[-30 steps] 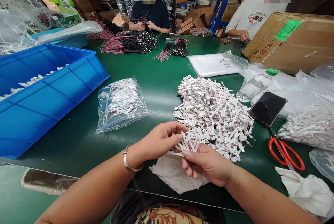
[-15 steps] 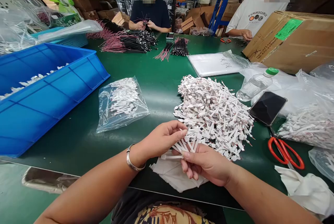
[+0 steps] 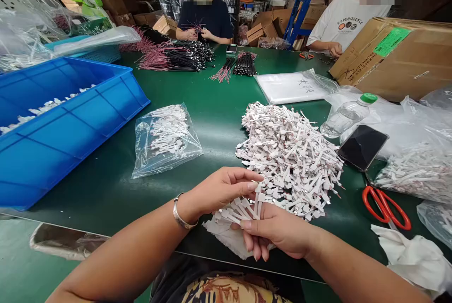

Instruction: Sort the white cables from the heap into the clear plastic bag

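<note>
My right hand (image 3: 278, 230) is closed on a fan of thin white strips with small square ends (image 3: 238, 210), pinched under the thumb. Just above them, my left hand (image 3: 231, 187) has its thumb and fingers brought together at the top of one strip near the fan's right side. A large heap of the same white strips (image 3: 289, 152) lies directly beyond both hands, with reddish bits showing among them. Beneath the hands is a crumpled white cloth (image 3: 228, 237) at the table's front edge.
On the green table (image 3: 219, 119) are a clear bag of strips (image 3: 167, 133), a blue bin (image 3: 70, 138), red-handled scissors (image 3: 384, 206), a phone (image 3: 363, 147), a water bottle (image 3: 348, 117) and a cardboard box (image 3: 399, 58). Two people sit across, near black and pink wire bundles (image 3: 176, 56).
My left hand has shifted slightly right, across the top of the fanned strips. The fan in my right hand now spreads farther left, with more square ends visible.
</note>
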`<action>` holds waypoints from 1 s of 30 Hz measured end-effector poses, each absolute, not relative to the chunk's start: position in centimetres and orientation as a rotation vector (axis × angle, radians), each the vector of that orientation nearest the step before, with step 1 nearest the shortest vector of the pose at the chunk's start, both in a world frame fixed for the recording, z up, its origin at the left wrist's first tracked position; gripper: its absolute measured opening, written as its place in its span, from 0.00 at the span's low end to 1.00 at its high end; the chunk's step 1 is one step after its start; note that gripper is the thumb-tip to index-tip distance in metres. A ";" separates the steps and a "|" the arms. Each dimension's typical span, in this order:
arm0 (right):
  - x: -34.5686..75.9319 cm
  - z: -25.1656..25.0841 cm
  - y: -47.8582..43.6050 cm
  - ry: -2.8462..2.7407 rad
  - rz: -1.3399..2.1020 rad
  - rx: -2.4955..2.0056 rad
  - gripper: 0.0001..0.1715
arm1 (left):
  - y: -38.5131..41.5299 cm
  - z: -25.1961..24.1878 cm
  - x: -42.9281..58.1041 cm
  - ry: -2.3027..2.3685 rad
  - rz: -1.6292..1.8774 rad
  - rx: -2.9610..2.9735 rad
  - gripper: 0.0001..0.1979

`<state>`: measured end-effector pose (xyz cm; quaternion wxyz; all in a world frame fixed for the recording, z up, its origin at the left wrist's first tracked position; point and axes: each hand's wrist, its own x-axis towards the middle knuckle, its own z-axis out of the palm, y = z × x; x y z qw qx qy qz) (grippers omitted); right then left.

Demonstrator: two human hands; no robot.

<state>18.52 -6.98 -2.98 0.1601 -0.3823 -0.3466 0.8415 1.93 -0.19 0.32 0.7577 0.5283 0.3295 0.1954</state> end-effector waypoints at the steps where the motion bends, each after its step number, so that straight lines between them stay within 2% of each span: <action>1: 18.5 -3.0 -6.9 -0.982 2.409 -1.107 0.22 | -0.3 0.3 2.0 0.725 0.427 1.158 0.13; 14: 18.7 -2.8 -6.6 -0.851 2.463 -1.063 0.23 | -0.1 0.5 2.0 0.755 0.475 1.212 0.07; 19: 18.7 -2.5 -6.5 -0.861 2.451 -1.073 0.21 | -0.1 0.3 2.0 0.768 0.464 1.204 0.08; 30: 18.7 -2.5 -6.4 -0.946 2.429 -1.043 0.24 | 0.1 0.1 2.0 0.761 0.450 1.169 0.11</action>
